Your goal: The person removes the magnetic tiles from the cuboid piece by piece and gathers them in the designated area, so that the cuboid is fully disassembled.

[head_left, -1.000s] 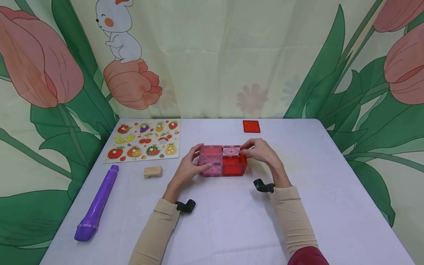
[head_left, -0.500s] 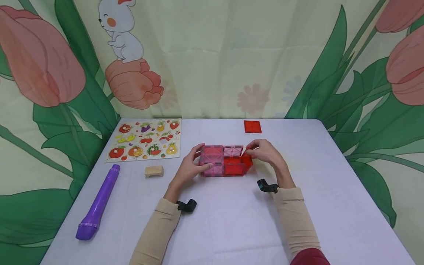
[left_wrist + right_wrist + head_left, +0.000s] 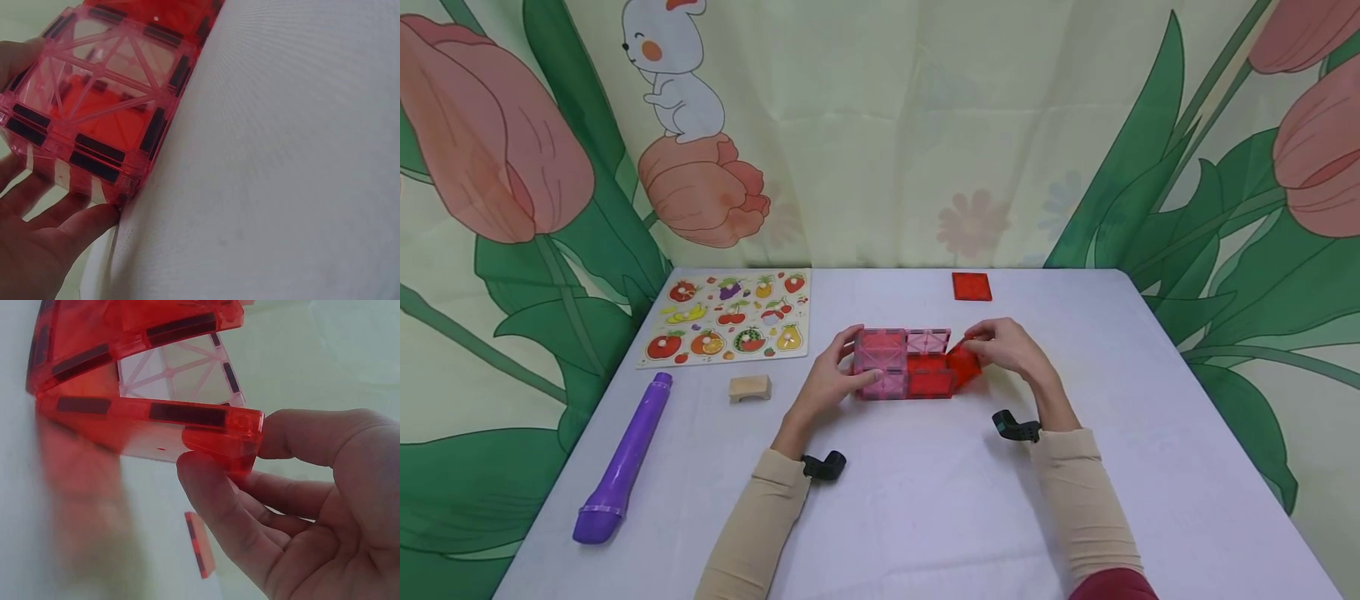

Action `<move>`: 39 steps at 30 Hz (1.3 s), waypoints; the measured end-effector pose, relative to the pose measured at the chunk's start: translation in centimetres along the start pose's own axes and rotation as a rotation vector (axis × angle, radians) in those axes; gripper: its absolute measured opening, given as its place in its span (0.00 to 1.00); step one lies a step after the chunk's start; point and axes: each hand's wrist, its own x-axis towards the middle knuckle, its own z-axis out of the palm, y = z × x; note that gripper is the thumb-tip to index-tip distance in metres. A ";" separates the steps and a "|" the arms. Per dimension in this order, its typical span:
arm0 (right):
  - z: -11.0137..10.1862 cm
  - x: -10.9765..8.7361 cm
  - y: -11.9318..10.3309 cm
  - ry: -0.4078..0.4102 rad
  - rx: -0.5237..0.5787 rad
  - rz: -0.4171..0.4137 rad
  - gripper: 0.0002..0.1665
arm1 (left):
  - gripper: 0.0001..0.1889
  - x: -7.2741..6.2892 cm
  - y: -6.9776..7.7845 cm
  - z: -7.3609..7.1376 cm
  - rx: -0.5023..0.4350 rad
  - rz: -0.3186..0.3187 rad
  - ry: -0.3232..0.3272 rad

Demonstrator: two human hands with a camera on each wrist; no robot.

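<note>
A box of translucent magnetic tiles (image 3: 882,350) stands mid-table, pink at its left and red at its right. My left hand (image 3: 826,382) grips the left end, thumb on the near side and fingers around the far side. At the right end, my right hand (image 3: 1013,348) pinches a red magnetic tile (image 3: 965,367) between thumb and fingers. In the right wrist view, that tile (image 3: 134,412) meets the box along one edge and slants away from it, leaving a wedge-shaped gap. Through the gap shows a pale pink tile (image 3: 172,372).
Another red magnetic tile (image 3: 972,287) lies flat near the far edge. To the left are a fruit puzzle board (image 3: 718,337), a small wooden arch block (image 3: 749,388) and a purple toy microphone (image 3: 625,458). A printed curtain (image 3: 865,150) hangs behind the table.
The right hand has drawn the red end tile outward to the right, so it has swung away from the box. The left hand keeps its hold and the box stays in place.
</note>
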 end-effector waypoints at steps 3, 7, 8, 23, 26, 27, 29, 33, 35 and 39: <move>-0.1 -0.2 0.3 0.005 -0.015 0.000 0.26 | 0.47 0.0 0.0 0.0 0.001 0.002 0.000; -0.1 -0.4 0.7 0.017 -0.015 0.017 0.27 | 0.46 0.0 0.0 -0.1 0.005 0.006 0.003; 0.0 -0.4 0.8 0.023 -0.018 0.021 0.27 | 0.46 0.0 0.0 -0.1 0.005 0.007 0.002; 1.2 -1.4 1.9 0.211 0.043 0.096 0.28 | 0.47 0.1 -0.2 0.0 0.004 0.009 0.005; 1.4 -1.4 2.3 0.220 0.051 0.108 0.28 | 0.47 0.1 -0.2 0.0 0.003 0.010 0.002; 1.5 -1.4 2.3 0.219 0.047 0.114 0.28 | 0.47 0.1 -0.3 0.0 0.002 0.010 0.000; 1.5 -1.4 2.5 0.211 0.035 0.119 0.29 | 0.47 0.1 -0.3 0.0 -0.004 0.011 -0.004; 1.6 -1.6 2.6 0.177 0.002 0.131 0.33 | 0.47 0.1 -0.2 0.0 -0.009 0.009 -0.005; 1.6 -1.8 2.6 0.154 -0.006 0.134 0.36 | 0.46 0.1 -0.2 0.0 -0.008 0.009 -0.006; 1.8 -2.4 2.5 0.104 -0.004 0.131 0.43 | 0.46 0.1 -0.2 0.0 -0.003 0.006 -0.005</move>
